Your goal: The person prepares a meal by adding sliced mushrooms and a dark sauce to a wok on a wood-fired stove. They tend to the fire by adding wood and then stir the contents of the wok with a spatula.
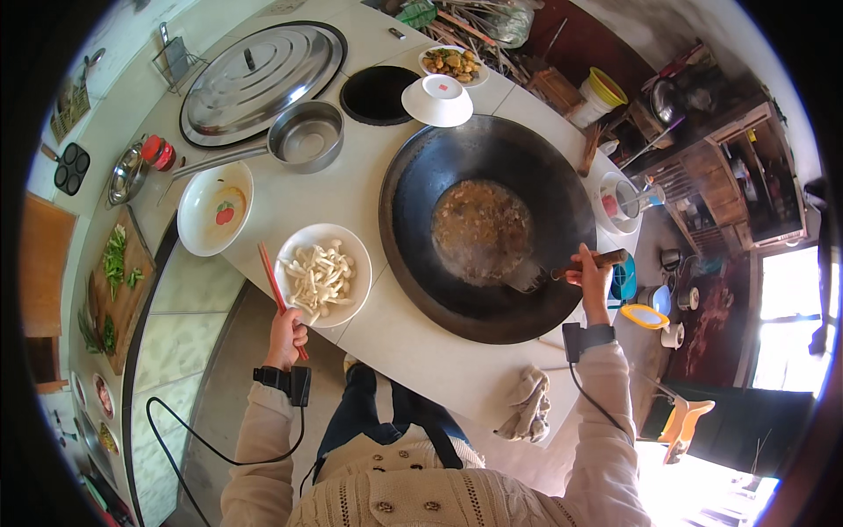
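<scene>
My left hand [288,339] grips a pair of red chopsticks [272,280], which lean along the left rim of a white bowl [359,309]. Pale, long-stemmed mushrooms [321,277] fill that bowl; whether my fingers also hold its rim is hard to tell. In my right hand [588,273] is the wooden handle of a metal spatula [527,278]. Its blade dips into the edge of brown, steaming broth [481,227] with small bits in it. The broth lies at the bottom of a large black wok [421,263] set in the tiled stove top.
Beyond the wok are an upturned white bowl [437,102], a dish of cooked food [453,64] and a dark round hole [375,95]. A long-handled saucepan [306,135], a large lid [263,79] and a used bowl [216,209] stand left. A rag [529,403] lies near the front edge.
</scene>
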### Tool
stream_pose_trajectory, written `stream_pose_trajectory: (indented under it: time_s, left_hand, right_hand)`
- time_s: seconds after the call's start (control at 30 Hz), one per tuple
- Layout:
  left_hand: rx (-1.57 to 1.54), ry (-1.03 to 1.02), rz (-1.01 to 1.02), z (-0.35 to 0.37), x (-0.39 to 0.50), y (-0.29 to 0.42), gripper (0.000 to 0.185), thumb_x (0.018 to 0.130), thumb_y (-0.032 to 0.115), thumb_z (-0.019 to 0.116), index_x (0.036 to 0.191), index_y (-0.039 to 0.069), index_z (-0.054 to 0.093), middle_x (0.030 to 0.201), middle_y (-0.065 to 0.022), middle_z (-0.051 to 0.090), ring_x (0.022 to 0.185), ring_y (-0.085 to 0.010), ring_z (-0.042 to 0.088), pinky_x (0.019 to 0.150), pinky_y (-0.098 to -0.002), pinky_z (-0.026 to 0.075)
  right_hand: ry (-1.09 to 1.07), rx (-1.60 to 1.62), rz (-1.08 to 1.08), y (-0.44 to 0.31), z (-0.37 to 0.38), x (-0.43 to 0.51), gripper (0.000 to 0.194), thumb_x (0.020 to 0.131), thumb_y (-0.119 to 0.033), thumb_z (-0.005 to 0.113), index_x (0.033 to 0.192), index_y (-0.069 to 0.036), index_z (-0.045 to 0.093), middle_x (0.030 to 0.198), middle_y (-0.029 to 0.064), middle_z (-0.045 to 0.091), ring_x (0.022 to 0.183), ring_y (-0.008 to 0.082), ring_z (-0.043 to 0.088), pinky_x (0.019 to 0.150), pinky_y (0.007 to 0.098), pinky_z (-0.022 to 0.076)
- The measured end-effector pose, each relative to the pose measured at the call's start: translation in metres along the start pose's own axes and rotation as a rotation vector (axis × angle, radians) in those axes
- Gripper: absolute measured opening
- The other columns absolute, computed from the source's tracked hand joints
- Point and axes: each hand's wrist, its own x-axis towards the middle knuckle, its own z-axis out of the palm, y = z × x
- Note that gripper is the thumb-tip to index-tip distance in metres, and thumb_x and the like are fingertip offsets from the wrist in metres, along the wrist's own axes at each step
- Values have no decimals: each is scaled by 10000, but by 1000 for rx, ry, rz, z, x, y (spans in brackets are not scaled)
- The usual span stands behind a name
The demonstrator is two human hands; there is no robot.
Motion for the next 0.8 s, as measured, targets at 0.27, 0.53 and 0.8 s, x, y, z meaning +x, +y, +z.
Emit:
stream_pose_trajectory:
  time_s: [0.27, 0.53, 0.8]
  left_hand:
    - [-10, 15, -16, -2, 5, 0, 154, 849, 96, 575, 921, 185, 471, 670, 44, 369, 406, -41, 275, 356, -200, 205]
    - [-39, 28, -30, 1, 4, 2, 199, 839, 71, 569, 980, 166, 466, 686, 30, 372, 413, -52, 278, 362, -210, 208]
    - [-54, 44, -27, 7, -2, 4, 206, 838, 71, 563, 999, 160, 471, 689, 31, 378, 421, -52, 279, 376, -207, 211]
  right_hand:
    - [44, 199, -50, 37, 29, -14, 240, 912, -248, 662, 915, -15, 607, 848, 106, 670, 524, 139, 626, 468, 244, 542]
    - [112, 316, -26, 58, 66, -12, 228, 923, -225, 627, 946, 2, 629, 876, 103, 685, 546, 146, 626, 493, 253, 548]
    - [117, 404, -29, 57, 94, 0, 214, 921, -222, 625, 942, -10, 639, 892, 91, 678, 573, 145, 625, 527, 260, 543]
